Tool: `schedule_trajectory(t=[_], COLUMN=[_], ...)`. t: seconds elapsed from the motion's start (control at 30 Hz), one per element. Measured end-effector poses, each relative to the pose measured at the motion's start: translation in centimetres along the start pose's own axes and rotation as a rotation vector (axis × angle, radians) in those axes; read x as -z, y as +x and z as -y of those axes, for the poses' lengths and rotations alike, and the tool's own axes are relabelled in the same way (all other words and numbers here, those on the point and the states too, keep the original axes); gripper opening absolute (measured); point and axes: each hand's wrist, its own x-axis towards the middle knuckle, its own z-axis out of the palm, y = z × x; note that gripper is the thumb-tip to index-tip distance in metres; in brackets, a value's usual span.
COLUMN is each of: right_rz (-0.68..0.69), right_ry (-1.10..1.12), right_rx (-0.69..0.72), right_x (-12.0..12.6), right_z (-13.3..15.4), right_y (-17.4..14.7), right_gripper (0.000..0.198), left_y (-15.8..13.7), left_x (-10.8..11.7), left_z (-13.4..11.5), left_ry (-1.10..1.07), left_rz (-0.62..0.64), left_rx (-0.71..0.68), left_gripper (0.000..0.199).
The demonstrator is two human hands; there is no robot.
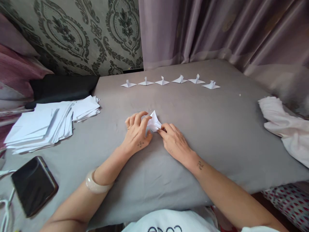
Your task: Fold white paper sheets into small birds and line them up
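A partly folded piece of white paper [154, 122] is between my two hands above the grey cloth, one pointed flap standing up. My right hand [175, 140] pinches its right-hand corner between thumb and fingers. On the other side, my left hand [137, 130] has its index finger and thumb curled around the paper's left edge, the other fingers bent and raised. The left fingertips partly cover the folds. Farther back, several finished white paper cranes [162, 81] stand in a row with their wings spread.
Stacks of white paper sheets [36, 124] lie at the left, before a black flat case [65, 87]. A dark phone [35, 185] and white cable [7, 206] are at the near left. Crumpled pale cloth [285, 124] lies at the right edge. Curtains [169, 32] hang behind the table.
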Motion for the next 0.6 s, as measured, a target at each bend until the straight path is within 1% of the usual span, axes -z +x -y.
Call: schedule_trajectory(t=[0.07,0.1,0.17,0.2,0.37,0.6], right_rz=[0.008,0.013,0.024,0.027,0.055,0.110], right_ry=[-0.014,-0.018,-0.015,-0.008,0.015,0.115], right_rx=[0.007,0.010,0.016,0.018,0.026,0.010], right_x=[0.0,0.0,0.0,0.1,0.5,2.0], right_z=[-0.1,-0.1,-0.2,-0.2,-0.5,-1.0], right_y=[0.0,0.0,-0.1,-0.1,-0.2,-0.9], right_gripper=[0.037,0.038,0.039,0.040,0.042,0.039], left_y=[-0.1,-0.2,-0.3,-0.4,-0.8,-0.8], left_x=[-0.1,-0.2,-0.4,-0.5,-1.1,-0.8], left_z=[0.2,0.3,0.5,0.6,0.7,0.4], left_ry=[0.025,0.014,-0.033,-0.056,-0.081,-0.008], left_rz=[-0.063,-0.063,-0.018,0.009,0.071,0.154], left_rx=[0.033,0.033,-0.010,-0.047,-0.190,-0.269], left_gripper=[0.034,0.025,0.009,0.007,0.014,0.022])
